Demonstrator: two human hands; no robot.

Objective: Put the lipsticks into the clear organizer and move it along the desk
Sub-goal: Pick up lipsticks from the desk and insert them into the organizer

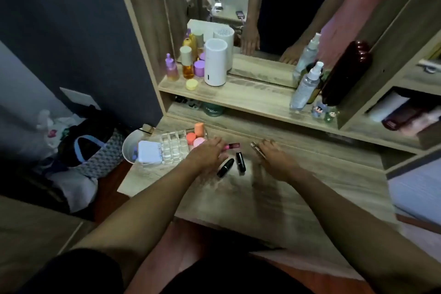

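We see the clear organizer empty; no lipstick is stowed. Our left hand pinches the pink lipstick, our right hand clasps a gold tube; two black lipsticks lie at the left hand's 4 o'clock

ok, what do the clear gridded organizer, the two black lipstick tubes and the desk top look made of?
Clear gridded organizer: likely acrylic or hard plastic, see-through with glossy cell walls. Two black lipstick tubes: probably glossy plastic, with soft highlights; metal can't be ruled out. Desk top: wood-grain pattern, matte; looks like laminate board, though that's a guess.
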